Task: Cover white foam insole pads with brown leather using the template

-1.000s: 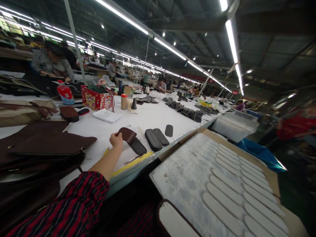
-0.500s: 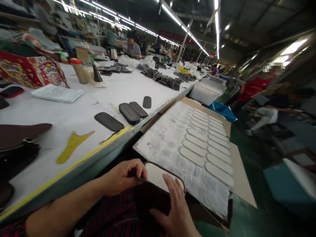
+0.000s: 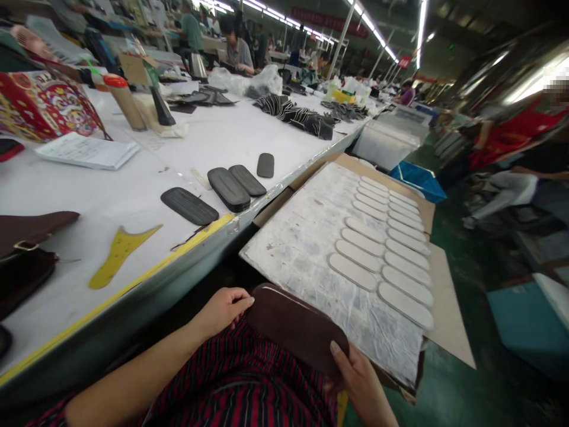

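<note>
A dark brown oval leather piece (image 3: 293, 323) with rounded ends lies across my lap, its smooth brown face up. My left hand (image 3: 226, 311) pinches its left end between thumb and fingers. At the other end, my right hand (image 3: 355, 370) grips the piece, thumb on top and fingers hidden beneath. Just beyond it is a white-grey board (image 3: 288, 237), where several pale oval pieces (image 3: 354, 271) with dark rims lie in two columns.
Left stands a white table (image 3: 133, 201) with a yellow front edge. On it are black oval pieces (image 3: 189, 204), a yellow template (image 3: 120, 255), a brown bag (image 3: 31, 249), papers (image 3: 86, 151) and a bottle (image 3: 124, 104). A blue crate (image 3: 418, 181) sits behind the board; a person in red (image 3: 511, 133) is at right.
The leather piece has turned from its pale side to its brown face. My right hand, spread over the piece before, now grips its right end. The view has shifted slightly.
</note>
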Demonstrator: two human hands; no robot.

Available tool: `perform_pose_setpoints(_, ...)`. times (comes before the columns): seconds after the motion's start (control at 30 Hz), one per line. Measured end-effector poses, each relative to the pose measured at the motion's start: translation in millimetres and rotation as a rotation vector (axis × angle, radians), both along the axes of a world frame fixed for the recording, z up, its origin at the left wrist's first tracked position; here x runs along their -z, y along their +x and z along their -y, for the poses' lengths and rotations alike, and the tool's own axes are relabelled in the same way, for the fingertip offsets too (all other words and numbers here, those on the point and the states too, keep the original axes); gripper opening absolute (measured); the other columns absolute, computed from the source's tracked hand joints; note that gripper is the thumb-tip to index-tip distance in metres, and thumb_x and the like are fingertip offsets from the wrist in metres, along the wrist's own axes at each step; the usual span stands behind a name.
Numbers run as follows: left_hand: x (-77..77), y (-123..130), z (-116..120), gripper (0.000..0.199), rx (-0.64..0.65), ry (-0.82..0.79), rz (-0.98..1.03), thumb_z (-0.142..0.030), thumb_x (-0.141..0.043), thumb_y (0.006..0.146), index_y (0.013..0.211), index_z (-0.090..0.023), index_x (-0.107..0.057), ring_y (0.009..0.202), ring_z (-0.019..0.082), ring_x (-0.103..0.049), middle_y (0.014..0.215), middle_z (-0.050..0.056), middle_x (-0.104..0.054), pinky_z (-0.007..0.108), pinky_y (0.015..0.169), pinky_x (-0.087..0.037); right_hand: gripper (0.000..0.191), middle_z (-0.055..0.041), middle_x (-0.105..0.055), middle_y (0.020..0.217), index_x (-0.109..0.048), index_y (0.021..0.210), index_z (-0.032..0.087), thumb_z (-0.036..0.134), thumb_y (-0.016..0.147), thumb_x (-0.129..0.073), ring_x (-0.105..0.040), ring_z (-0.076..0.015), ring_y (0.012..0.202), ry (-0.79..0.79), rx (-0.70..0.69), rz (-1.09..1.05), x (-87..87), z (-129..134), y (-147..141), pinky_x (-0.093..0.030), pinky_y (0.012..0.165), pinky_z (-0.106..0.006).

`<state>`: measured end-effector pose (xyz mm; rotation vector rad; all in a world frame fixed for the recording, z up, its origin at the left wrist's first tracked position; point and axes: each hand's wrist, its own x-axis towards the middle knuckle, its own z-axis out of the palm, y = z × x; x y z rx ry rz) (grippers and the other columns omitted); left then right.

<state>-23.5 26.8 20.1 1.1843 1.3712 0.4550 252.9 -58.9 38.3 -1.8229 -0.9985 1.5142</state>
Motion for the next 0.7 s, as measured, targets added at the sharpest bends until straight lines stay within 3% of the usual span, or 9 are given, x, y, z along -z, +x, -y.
perform_pose_setpoints(0.13,6.5,6.0,-5.5,0.037,0.004,0.051,-0.101,-0.051,-0.051,0.073,0.067,-0.015,-0.056,0.036,0.009,-0.042,0.045,-0.006,-0.044,0.020,0.037,-0.032,0.038,0.0027,-0.053,0.046,-0.049,0.079,0.018,0.056,0.077,-0.048,-0.055,-0.0157,0.039,0.027,0.006,0.013,7.7,-7.1,4.5,-0.046,0.040,-0.025)
perform_pose_setpoints(0.3,9.7,4.2,-12.8,0.038,0.001,0.087,-0.153,-0.052,-0.052,0.072,0.065,-0.015,-0.057,0.034,0.009,-0.043,0.044,-0.005,-0.045,0.020,0.036,-0.031,0.037,0.0022,-0.054,0.047,-0.050,0.076,0.018,0.055,0.075,-0.051,-0.055,-0.0160,0.039,-0.003,0.012,0.000,13.2,-12.2,4.8,-0.045,0.040,-0.025)
perform_pose_setpoints(0.7,17.1,0.2,-18.7,0.035,-0.029,-0.047,-0.041,-0.051,-0.057,0.067,0.063,-0.016,-0.054,0.033,0.008,-0.039,0.040,-0.006,-0.043,0.019,0.034,-0.027,0.038,0.0020,-0.052,0.046,-0.049,0.069,0.018,0.055,0.078,-0.048,-0.052,-0.0157,0.038,-0.008,-0.026,0.006,16.6,-15.4,3.8,-0.043,0.038,-0.026)
